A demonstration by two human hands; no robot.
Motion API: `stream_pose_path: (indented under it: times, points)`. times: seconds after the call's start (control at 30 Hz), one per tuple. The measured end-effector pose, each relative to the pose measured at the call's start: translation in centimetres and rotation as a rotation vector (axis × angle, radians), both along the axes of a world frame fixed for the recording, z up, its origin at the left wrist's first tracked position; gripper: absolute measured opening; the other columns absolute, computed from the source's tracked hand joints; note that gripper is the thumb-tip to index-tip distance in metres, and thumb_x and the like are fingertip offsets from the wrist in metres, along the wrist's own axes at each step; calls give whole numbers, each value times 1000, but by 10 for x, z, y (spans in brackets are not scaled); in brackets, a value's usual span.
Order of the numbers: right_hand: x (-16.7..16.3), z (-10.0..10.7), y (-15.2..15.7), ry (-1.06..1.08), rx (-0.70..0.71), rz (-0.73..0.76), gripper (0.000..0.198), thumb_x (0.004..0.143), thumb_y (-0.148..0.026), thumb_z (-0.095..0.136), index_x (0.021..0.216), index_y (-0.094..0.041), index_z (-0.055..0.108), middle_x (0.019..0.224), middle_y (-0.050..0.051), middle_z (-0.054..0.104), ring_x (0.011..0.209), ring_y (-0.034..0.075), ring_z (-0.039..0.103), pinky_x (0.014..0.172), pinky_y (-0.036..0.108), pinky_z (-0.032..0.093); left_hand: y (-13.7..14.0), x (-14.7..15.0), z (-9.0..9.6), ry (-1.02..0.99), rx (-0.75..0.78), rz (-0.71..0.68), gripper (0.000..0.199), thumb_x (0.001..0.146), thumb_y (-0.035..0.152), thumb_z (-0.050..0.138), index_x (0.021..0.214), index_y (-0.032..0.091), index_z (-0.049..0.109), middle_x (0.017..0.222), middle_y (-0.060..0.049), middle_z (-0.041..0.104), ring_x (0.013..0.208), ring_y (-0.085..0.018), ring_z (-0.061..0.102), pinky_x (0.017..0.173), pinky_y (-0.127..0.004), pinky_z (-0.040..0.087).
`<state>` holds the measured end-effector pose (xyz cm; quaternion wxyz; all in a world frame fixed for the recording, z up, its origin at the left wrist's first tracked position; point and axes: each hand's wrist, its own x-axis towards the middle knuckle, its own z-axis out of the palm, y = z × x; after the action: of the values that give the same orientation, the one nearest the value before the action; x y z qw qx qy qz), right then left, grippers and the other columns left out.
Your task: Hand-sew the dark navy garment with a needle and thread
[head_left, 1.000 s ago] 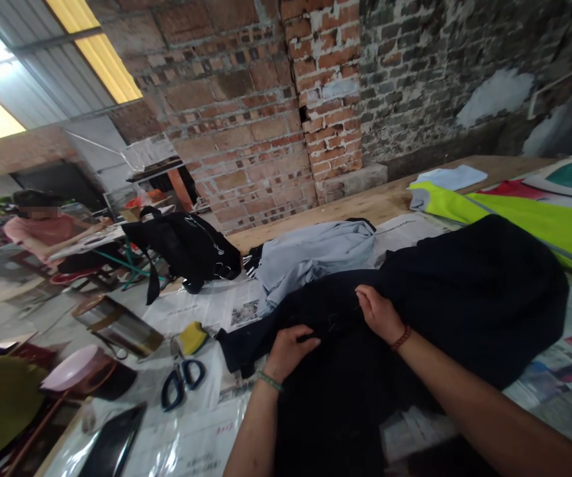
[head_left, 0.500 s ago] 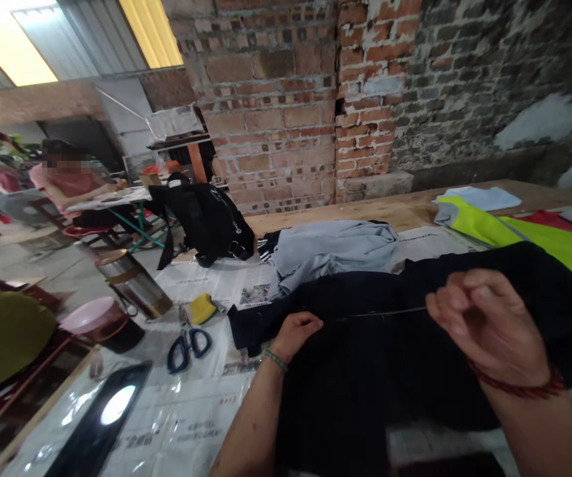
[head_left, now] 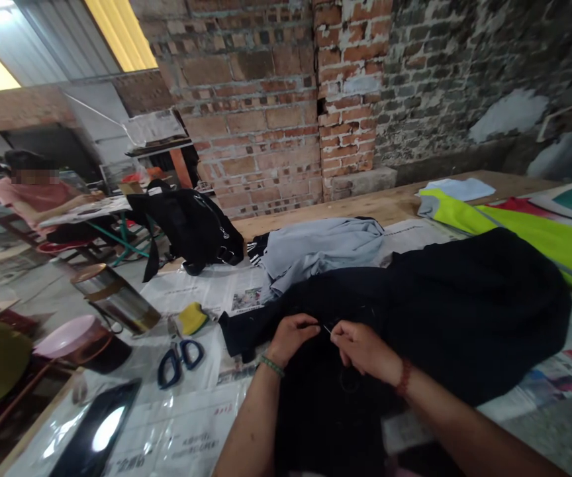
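A dark navy garment (head_left: 479,311) is spread over the newspaper-covered table in front of me. My left hand (head_left: 292,339) is closed, thumb and fingertips pinching the dark cloth. Close at its right, my right hand (head_left: 365,350) pinches a needle (head_left: 326,328), a thin pale sliver whose tip points at the left fingertips. A loop of dark thread (head_left: 349,381) seems to hang below the right hand, hard to see against the cloth. Left of the garment lie blue-handled scissors (head_left: 179,363) and a yellow pincushion-like piece (head_left: 193,318).
Behind the garment lie grey clothing (head_left: 323,244) and a black backpack (head_left: 191,228). On the left stand a steel flask (head_left: 117,298), a pink-lidded jar (head_left: 85,344) and a dark phone-like slab (head_left: 92,430). A neon-yellow garment (head_left: 529,238) is at right. Another person (head_left: 42,199) sits farther off.
My right hand has come in from the right, where a pale thread stretched from the cloth, to beside my left hand. The left hand keeps its pinch. The view has shifted slightly right.
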<state>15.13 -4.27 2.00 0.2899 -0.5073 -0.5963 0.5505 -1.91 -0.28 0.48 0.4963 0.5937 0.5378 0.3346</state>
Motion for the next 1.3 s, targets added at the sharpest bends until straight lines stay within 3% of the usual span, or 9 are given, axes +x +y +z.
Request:
stream_pose_path:
  times: [0.13, 0.43, 0.93, 1.3]
  points:
    - [-4, -11, -2, -111, 92, -25, 17, 80, -24, 38, 71, -16, 50, 45, -6, 49, 29, 4, 34, 32, 15, 23, 0, 3, -2, 40, 51, 20, 15, 59, 27, 66, 70, 17, 68, 64, 1, 62, 61, -13, 52, 61, -23, 38]
    - [0, -27, 1, -144, 137, -50, 19, 80, -24, 36, 74, -17, 52, 47, -5, 50, 32, 4, 36, 37, 15, 27, -2, 9, 0, 80, 149, 23, 13, 59, 25, 64, 68, 17, 65, 65, 2, 62, 63, -13, 54, 61, -23, 41]
    - [-2, -22, 2, -134, 206, -67, 18, 79, -23, 37, 71, -17, 51, 46, -4, 51, 40, 7, 43, 42, 16, 30, -4, 14, 5, 106, 206, 40, 10, 60, 22, 63, 68, 17, 65, 64, 2, 62, 63, -13, 55, 62, -23, 42]
    - [-3, -21, 2, -137, 147, -80, 16, 78, -22, 37, 71, -18, 51, 46, -5, 52, 35, 6, 38, 39, 17, 29, -6, 15, 7, 148, 266, 36, 8, 62, 19, 61, 69, 17, 65, 65, 2, 63, 64, -13, 57, 61, -22, 44]
